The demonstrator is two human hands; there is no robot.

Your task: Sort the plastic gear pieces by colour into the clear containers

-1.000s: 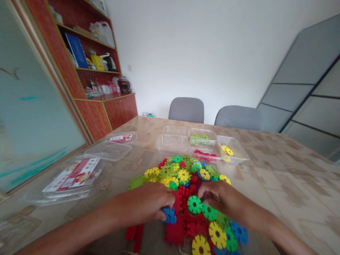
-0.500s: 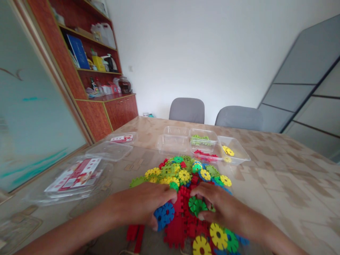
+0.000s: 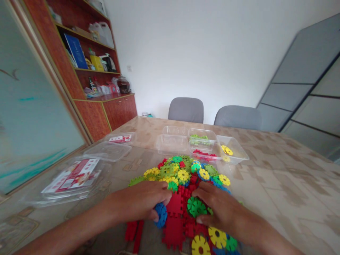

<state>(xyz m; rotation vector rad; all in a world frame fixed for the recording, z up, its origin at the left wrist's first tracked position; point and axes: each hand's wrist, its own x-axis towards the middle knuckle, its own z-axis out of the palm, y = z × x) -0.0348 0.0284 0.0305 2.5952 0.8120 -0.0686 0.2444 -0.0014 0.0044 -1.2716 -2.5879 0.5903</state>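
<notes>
A heap of toy building pieces [image 3: 186, 173] in red, yellow, green and blue lies on the table in front of me. My left hand [image 3: 140, 202] is curled round a blue gear-shaped disc [image 3: 161, 214] at the heap's near left. My right hand [image 3: 217, 205] grips green gear discs [image 3: 196, 207] over red square plates [image 3: 174, 223]. More yellow and green discs [image 3: 216, 236] lie under my right wrist.
Several clear plastic tubs [image 3: 203, 143] stand beyond the heap, holding green, red and yellow pieces. Clear lids and a tub with a printed leaflet [image 3: 73, 175] sit at the left. Two grey chairs [image 3: 186, 109] stand at the table's far edge, a wooden shelf unit [image 3: 87, 71] at left.
My left hand picked up a blue disc and turned it on edge. My right hand closed on the green discs and drew them together.
</notes>
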